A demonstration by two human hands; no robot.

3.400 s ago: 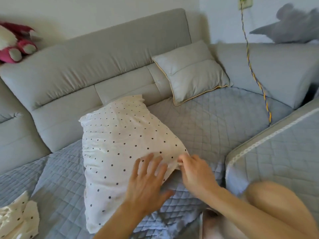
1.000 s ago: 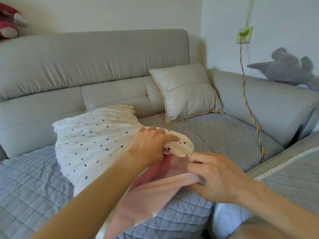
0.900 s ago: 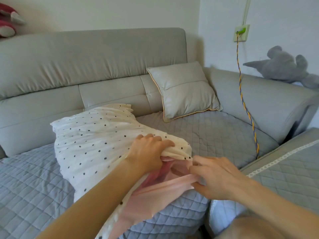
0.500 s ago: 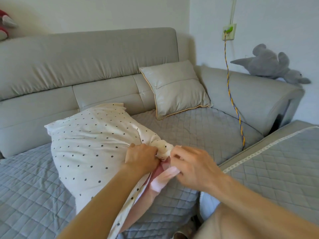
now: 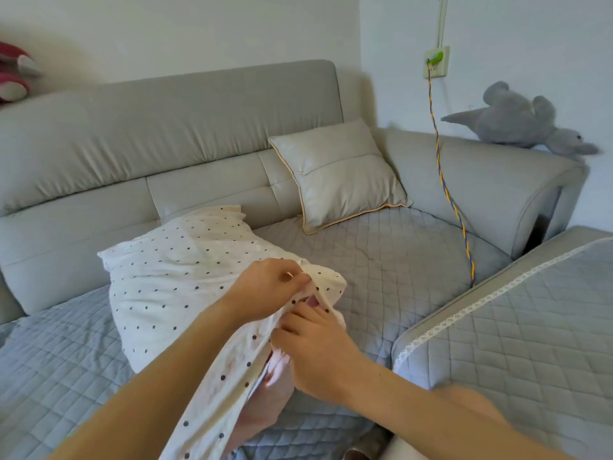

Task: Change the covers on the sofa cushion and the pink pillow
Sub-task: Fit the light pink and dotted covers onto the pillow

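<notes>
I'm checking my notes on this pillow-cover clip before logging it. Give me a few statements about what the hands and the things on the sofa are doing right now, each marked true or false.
1. The left hand pinches the edge of the dotted cover. True.
2. The pink pillow lies fully bare on the sofa. False: the dotted cover hides most of it; pink shows only at the opening.
3. The right hand works at the cover's opening. True.
4. The grey cushion lies flat on the seat. False: it leans against the backrest.
5. The grey plush toy sits on the sofa arm. True.
</notes>
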